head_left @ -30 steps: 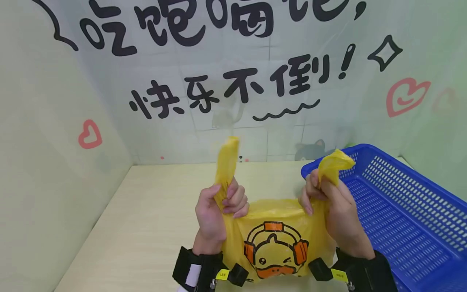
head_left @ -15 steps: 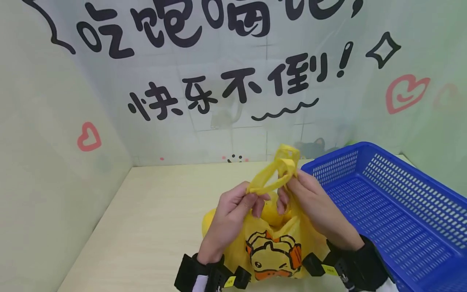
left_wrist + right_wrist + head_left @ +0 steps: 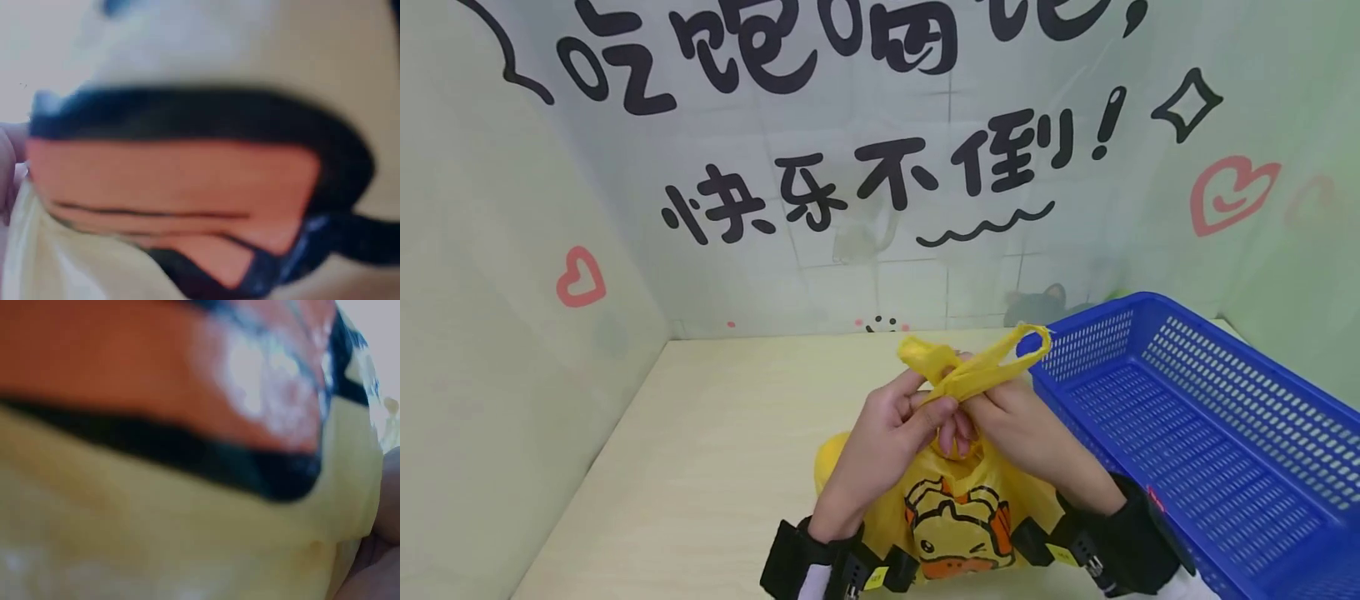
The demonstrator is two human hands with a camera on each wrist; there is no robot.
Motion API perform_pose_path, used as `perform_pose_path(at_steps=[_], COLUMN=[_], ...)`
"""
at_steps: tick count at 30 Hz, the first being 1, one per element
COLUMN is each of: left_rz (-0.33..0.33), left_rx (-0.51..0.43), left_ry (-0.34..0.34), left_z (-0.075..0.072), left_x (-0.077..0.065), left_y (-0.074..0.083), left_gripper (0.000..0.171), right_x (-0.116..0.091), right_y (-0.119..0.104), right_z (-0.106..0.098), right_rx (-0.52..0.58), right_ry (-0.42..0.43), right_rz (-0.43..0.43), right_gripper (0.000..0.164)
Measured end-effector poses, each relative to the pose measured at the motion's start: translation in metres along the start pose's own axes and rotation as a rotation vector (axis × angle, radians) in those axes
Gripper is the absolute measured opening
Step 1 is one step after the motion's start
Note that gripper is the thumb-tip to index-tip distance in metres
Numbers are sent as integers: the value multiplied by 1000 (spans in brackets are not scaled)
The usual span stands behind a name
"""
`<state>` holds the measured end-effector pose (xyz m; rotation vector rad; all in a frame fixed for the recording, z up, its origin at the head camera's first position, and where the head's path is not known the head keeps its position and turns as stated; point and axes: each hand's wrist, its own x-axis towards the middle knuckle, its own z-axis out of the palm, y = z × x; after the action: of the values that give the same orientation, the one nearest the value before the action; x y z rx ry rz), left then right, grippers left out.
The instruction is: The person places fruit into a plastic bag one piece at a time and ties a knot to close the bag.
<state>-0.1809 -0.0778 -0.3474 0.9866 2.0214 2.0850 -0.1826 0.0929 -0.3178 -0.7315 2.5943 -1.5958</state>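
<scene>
A yellow plastic bag [image 3: 958,533] printed with a winking duck in headphones sits on the table at the front, bulging with its contents. Above its gathered mouth my left hand [image 3: 891,433] pinches a bag handle between thumb and fingers. My right hand [image 3: 1011,417] meets it there, fingers curled into the other handle and partly hidden behind the crossed yellow loops [image 3: 977,375]. In the left wrist view the bag's orange print [image 3: 175,181] fills most of the picture. The right wrist view likewise shows the bag's surface [image 3: 187,537] up close, with a bit of hand at the right edge.
A large blue plastic basket [image 3: 1195,433] stands at the right, close beside my right forearm. The pale wooden table [image 3: 700,433] extends to the left and back. Behind it hangs a light wall sheet [image 3: 737,292] with black lettering and hearts.
My hands came together from either side of the bag, bringing the two raised handles to the middle. The handles now cross, one loop pointing right, and the bag mouth is bunched.
</scene>
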Motion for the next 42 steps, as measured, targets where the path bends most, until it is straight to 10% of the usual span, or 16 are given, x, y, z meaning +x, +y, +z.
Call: perform_pose_path(at_steps=[3,9,19,31,38,42], left_rz=[-1,38,-44,-100,-74,-98], left_rx=[43,8,-217,-123,-179,-233], left_ry=[89,156,108,73,83,129], left_z=[-1,-1,-3,-5,-3,-2], left_x=[1,2,0,3,0,1], left_y=[0,-5,0,5,4,5], left_gripper=[22,23,37,28,38,30], right_x=[0,3,-2,5,5,-1], right_y=[-1,5,5,11,8,12], right_z=[0,-4,-22,-15,-10,-15], right_rx=[-71,157,187,297,293,198], right_ry=[40,-66,-299,-122,-52,-163], right_rz=[-10,-65,-26,-300,-47,-49], right_gripper=[22,20,23,14,25,15])
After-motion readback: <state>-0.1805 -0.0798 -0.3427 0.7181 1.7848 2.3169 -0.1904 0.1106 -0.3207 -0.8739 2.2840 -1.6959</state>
